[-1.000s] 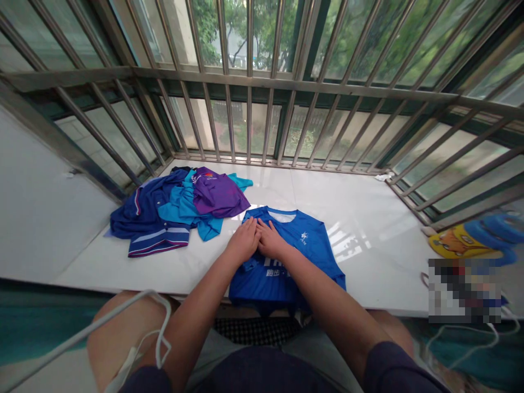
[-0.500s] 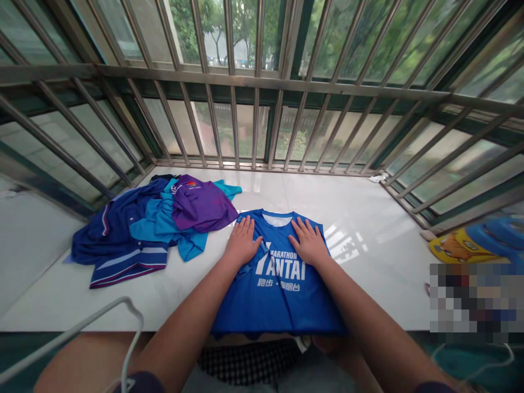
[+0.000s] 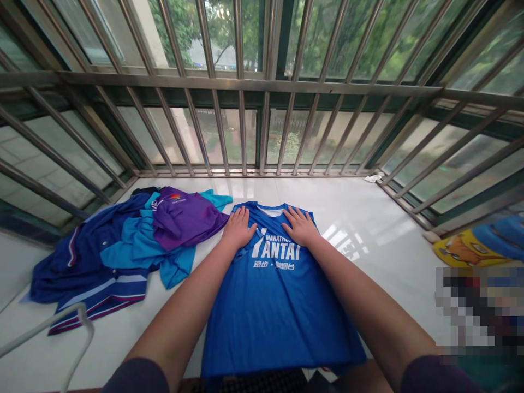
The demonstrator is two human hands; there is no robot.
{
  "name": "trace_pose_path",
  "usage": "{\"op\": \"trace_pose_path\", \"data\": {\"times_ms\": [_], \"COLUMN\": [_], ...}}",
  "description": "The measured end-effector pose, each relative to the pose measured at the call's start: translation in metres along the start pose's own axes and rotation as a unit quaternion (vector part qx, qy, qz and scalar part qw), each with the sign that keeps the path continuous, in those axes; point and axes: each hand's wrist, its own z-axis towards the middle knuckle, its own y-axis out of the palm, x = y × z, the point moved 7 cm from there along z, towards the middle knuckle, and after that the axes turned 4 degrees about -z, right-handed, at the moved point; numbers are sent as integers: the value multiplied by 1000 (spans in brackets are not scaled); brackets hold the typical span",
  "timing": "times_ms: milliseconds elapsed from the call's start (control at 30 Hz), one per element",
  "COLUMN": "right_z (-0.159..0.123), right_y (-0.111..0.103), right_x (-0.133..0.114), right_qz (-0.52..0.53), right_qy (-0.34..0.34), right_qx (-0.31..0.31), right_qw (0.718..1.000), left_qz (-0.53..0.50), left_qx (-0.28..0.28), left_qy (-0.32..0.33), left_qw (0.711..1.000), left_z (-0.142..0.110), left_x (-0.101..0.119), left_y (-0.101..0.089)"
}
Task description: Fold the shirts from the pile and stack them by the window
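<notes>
A blue sleeveless running shirt (image 3: 278, 311) with white "Marathon Yantai" lettering lies front up, its neckline away from me and its hem at the near edge. My left hand (image 3: 239, 228) rests flat on its left shoulder, fingers stretched out. On the other shoulder, my right hand (image 3: 302, 226) is also flat, with its fingers apart. Neither hand grips anything. Small wrinkles show in the cloth beside my left thumb. The lower part of the shirt spreads between my forearms.
To the left lies a heap of clothes: a purple shirt (image 3: 186, 218), a turquoise garment (image 3: 126, 243) and a navy striped jacket (image 3: 88, 262). A pale curved tube (image 3: 84, 322) crosses the near left. Metal bars (image 3: 245, 84) line the window behind the white surface (image 3: 393, 262). A yellow-and-blue object (image 3: 483, 243) stands right.
My view has shifted forward, and the clothes heap appears lower and further left. More of the shirt's lower part shows, with the hem closer to me. Both hands remain on its shoulders.
</notes>
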Motion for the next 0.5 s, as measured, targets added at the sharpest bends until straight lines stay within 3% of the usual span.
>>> {"op": "trace_pose_path", "data": {"times_ms": [500], "right_z": [53], "right_y": [-5], "right_x": [16], "right_qz": [22], "right_qy": [2], "right_qx": [10], "right_qw": [1000], "left_qz": [-16], "left_qx": [21], "left_qy": [2], "left_qw": [1000], "left_z": [54], "left_x": [-13], "left_y": [-5]}}
